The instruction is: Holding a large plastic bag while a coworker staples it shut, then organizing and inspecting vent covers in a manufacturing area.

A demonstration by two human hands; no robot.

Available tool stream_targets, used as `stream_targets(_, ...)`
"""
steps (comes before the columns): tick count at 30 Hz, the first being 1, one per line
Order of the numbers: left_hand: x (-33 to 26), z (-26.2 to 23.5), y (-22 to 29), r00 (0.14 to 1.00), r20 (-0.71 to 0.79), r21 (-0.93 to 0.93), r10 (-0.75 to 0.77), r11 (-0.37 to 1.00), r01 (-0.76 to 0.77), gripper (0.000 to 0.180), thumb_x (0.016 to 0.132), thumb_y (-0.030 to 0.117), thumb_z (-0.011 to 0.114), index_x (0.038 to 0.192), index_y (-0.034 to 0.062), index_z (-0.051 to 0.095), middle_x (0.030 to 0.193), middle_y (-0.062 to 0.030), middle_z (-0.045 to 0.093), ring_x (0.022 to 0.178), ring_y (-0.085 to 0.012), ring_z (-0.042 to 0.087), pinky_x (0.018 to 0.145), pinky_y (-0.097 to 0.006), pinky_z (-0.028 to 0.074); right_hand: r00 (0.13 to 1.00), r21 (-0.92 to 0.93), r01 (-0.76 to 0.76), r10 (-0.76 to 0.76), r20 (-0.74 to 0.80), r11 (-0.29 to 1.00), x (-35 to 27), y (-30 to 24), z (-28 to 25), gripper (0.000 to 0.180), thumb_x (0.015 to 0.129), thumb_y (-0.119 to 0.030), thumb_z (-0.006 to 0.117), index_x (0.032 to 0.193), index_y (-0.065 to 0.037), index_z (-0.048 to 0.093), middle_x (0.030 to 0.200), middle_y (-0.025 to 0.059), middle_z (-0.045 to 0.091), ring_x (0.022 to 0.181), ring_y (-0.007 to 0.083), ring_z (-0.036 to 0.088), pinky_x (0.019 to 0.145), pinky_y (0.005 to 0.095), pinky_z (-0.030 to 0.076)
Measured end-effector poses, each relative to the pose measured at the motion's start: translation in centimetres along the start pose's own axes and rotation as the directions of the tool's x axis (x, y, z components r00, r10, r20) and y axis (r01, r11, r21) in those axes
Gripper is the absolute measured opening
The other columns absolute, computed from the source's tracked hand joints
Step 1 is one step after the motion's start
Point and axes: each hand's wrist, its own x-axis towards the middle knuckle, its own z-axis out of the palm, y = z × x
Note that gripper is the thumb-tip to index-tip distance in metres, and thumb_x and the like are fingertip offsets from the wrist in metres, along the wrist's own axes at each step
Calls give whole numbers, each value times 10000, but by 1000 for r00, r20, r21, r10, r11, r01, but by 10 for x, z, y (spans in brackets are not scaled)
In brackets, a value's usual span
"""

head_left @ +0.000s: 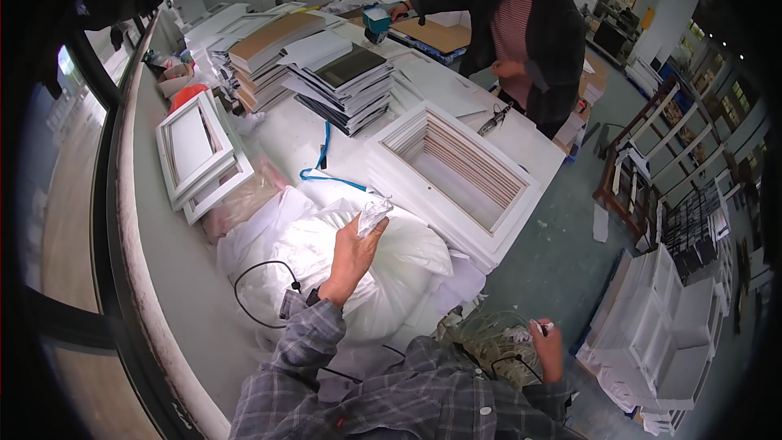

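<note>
My left hand (350, 261) is closed around the bunched, crinkled top (375, 213) of a large, full white plastic bag (407, 257) on the worktable. The bag bulges beneath and around my wrist. Low on the right, away from the table, my right hand (551, 354) pinches a small white object (546, 327) with a dark mark; its kind is too small to make out. Just behind the bag lies a blue strap (330, 179). A stack of white frames (444, 183) with open middles stands to the bag's far right.
Left of the bag lean white frames (195, 155); stacked panels (342, 77) sit farther back. Across the table a person (521, 41) reaches toward a teal tool (376, 20). Tangled clear strapping (485, 342) hangs by my right hand. White boxes (652, 334) stand on the floor at right.
</note>
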Motion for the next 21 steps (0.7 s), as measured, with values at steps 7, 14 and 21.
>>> stream_targets(7, -3, 5, -3, 999, -52, 65, -15, 998, 18, 325, 1024, 282, 654, 1002, -40, 687, 739, -156, 626, 706, -131, 489, 672, -337, 489, 1000, -30, -3, 3, 7, 1000, -4, 3, 3, 246, 966, -255, 699, 863, -47, 619, 663, -55, 528, 614, 45, 460, 536, 270, 357)
stream_targets(14, -7, 9, -5, 994, -87, 88, 69, 994, -62, 346, 1031, 257, 625, 906, -65, 637, 636, -185, 490, 617, -212, 391, 595, -377, 448, 1000, -10, -12, 12, 4, 1000, -10, 15, 2, 248, 968, -263, 702, 868, -50, 623, 661, -56, 528, 605, 43, 462, 531, 267, 355)
stream_targets(21, -4, 10, -27, 949, -21, 263, 313, 918, -297, 176, 949, 147, 645, 1016, -14, 666, 755, -281, 608, 634, -427, 584, 611, -444, 485, 1000, 13, -15, 15, -13, 1000, -14, 31, 0, 257, 968, -268, 705, 861, -47, 628, 658, -52, 542, 604, 46, 482, 529, 267, 358)
